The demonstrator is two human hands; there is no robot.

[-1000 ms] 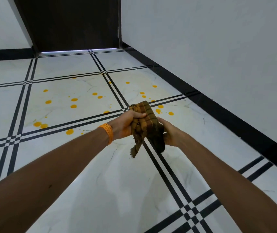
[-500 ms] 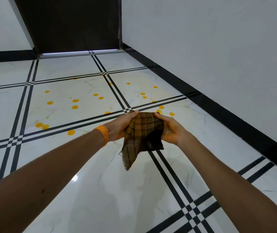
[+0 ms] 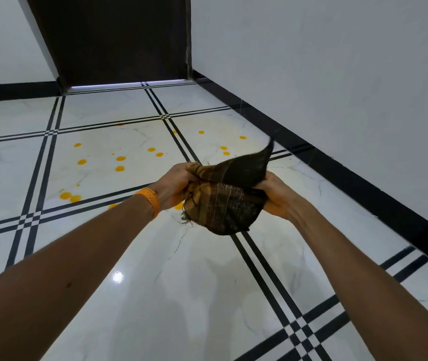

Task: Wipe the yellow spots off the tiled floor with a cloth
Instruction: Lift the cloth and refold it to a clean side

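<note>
A brown checked cloth (image 3: 223,201) is bunched up in the air between both my hands, one corner flipped upward. My left hand (image 3: 175,187), with an orange band at the wrist, grips its left side. My right hand (image 3: 276,195) grips its right side. Several yellow spots (image 3: 120,158) dot the white tiled floor (image 3: 181,282) beyond the hands, spread over the tiles left and right of the black double stripe. Two larger spots (image 3: 70,197) lie at the left near a stripe. The cloth and hands hide some of the floor behind them.
A white wall with a black skirting (image 3: 363,194) runs along the right. A dark door (image 3: 114,40) closes the far end. Black double stripes (image 3: 272,277) cross the glossy floor.
The cloth hung spread flat between my hands half a second ago; now it is gathered into a bundle with one corner flicked up. Both hands stay in about the same place.
</note>
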